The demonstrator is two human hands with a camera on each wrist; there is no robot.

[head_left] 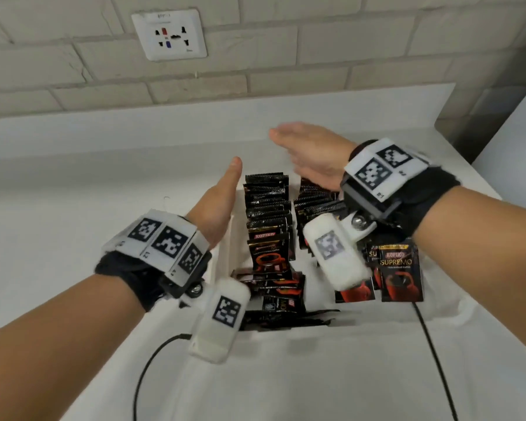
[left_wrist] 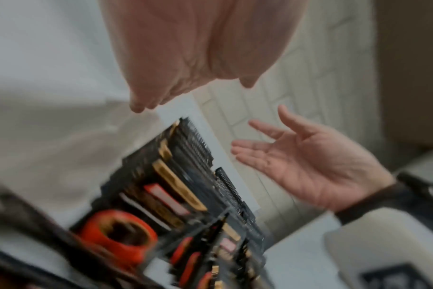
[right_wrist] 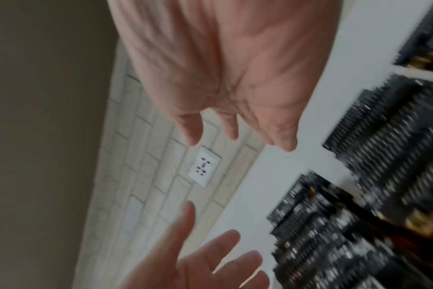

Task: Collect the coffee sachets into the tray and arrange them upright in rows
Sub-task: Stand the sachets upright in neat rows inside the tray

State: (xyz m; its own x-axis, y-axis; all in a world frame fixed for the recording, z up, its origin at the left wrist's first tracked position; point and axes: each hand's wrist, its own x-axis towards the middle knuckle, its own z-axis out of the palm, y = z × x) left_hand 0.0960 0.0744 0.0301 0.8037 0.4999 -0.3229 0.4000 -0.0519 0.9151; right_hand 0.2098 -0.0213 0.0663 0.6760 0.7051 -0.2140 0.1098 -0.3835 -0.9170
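A white tray (head_left: pixel 223 262) on the counter holds black coffee sachets. One row (head_left: pixel 268 205) stands upright on the tray's left side, a second row (head_left: pixel 316 197) on its right. Several sachets (head_left: pixel 278 291) lie flat at the near end, and two printed SUPREMO (head_left: pixel 400 273) stand at the near right. My left hand (head_left: pixel 217 203) hovers above the tray's left edge, fingers straight, holding nothing. My right hand (head_left: pixel 312 153) hovers over the far right of the tray, palm (left_wrist: pixel 307 162) open, empty. The wrist views are blurred; sachet rows (left_wrist: pixel 183 166) (right_wrist: pixel 373 148) show below both hands.
The white counter (head_left: pixel 104 177) meets a pale brick wall with a socket plate (head_left: pixel 169 34) (right_wrist: pixel 204 169). Black cables (head_left: pixel 146 369) (head_left: pixel 434 360) run across the near counter on both sides. A grey panel (head_left: pixel 486 117) stands at the right end.
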